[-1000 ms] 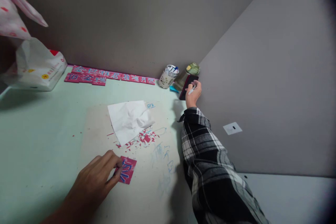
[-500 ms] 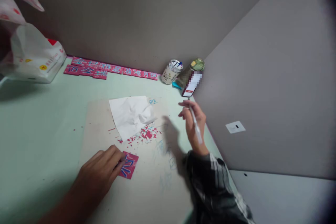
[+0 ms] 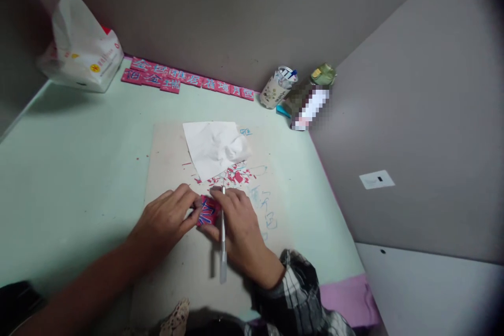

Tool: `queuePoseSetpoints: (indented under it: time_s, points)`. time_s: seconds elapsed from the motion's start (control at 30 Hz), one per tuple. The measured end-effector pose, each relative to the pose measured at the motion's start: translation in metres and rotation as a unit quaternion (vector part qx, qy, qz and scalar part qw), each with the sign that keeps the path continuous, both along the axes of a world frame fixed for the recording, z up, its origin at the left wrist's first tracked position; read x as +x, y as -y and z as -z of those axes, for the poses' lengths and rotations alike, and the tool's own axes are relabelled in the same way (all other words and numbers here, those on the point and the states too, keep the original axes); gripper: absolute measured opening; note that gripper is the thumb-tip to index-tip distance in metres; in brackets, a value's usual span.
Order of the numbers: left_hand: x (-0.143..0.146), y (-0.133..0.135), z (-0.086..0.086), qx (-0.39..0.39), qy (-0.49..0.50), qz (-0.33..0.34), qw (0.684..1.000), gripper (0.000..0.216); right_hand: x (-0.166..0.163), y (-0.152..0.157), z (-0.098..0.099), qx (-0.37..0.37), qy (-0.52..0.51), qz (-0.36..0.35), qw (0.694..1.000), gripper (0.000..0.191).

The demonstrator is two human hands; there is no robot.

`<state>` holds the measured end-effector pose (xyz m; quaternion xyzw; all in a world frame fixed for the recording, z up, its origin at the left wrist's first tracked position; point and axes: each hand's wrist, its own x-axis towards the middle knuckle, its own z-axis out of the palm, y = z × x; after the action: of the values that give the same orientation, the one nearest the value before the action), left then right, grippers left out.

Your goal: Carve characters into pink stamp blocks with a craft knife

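A small square red tile (image 3: 207,211) with a blue-and-white character lies on the beige board (image 3: 165,273). My left hand (image 3: 169,212) pinches its left edge between thumb and fingers. On the other side, my right hand (image 3: 240,226) has its thumb and fingertips at the tile's right edge. Lying along that same hand is a slim, silver, pen-shaped craft knife (image 3: 223,241), held between the fingers with its narrow tip pointing away from me. Just beyond the hands are red scraps (image 3: 238,176) beside a creased white paper sheet (image 3: 214,147).
Rows of red character tiles (image 3: 192,80) line the back wall. At the back right stand a can of pens (image 3: 275,89), a green pouch (image 3: 323,74) and a blurred-out phone (image 3: 311,110). A tissue pack (image 3: 88,58) sits at the back left.
My right hand has come down and left from near the phone to the tile, bringing the craft knife. My left hand still holds the tile, and the camera view has shifted.
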<state>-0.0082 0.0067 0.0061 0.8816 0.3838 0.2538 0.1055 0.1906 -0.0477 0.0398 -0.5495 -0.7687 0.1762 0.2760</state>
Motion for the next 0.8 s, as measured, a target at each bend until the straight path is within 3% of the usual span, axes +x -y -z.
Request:
queuePoseSetpoints:
  time_s: [0.17,0.37,0.63,0.8]
  points:
    - [-0.009,-0.003,-0.001,-0.048,0.062,0.016,0.997,0.020,0.000,0.000,0.003,-0.001,0.041,-0.032,0.999,0.064]
    - [-0.014,-0.001,0.001,0.023,0.003,0.077,0.997,0.023,0.000,0.000,0.008,-0.002,0.028,-0.019,0.999,0.051]
    - [-0.021,0.018,-0.003,0.110,-0.037,0.064,0.991,0.042,0.001,0.000,0.009,0.003,0.014,-0.011,1.000,0.047]
    - [-0.017,0.035,-0.002,0.123,-0.085,0.057,0.987,0.051,0.000,-0.001,0.007,-0.003,0.007,-0.011,1.000,0.041]
